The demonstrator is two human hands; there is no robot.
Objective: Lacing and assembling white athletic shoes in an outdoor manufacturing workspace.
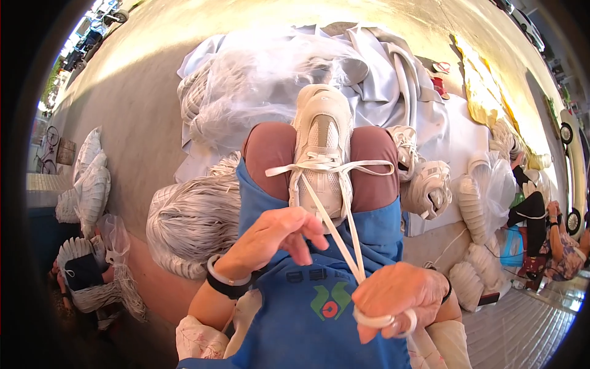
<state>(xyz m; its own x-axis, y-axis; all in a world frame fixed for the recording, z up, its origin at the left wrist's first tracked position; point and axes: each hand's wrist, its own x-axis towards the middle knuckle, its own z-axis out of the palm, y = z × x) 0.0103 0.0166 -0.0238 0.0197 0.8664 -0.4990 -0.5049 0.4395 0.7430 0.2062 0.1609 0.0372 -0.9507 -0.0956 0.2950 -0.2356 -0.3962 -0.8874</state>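
A cream sneaker [322, 107] is clamped upright between my knees, toe pointing away from me. Across its tongue a flat cream lace [329, 166] is looped out to both sides like a bow. Two lace strands [350, 243] run from the shoe, pulled taut toward me into my right hand [399, 298]. That hand is closed, with the lace wound around its fingers. My left hand [276, 237] hovers near the heel end, fingers loosely bent and apart, holding nothing. A blue apron [289, 332] covers my lap.
Finished-looking cream sneakers [428, 187] lie beside my right knee. Left of my lap is a big bundle of whitish laces [190, 221]. Ahead, a grey cloth [393, 80] carries a plastic-wrapped pile [246, 86]. Another person [562, 246] sits at the far right, near bagged bundles [485, 197].
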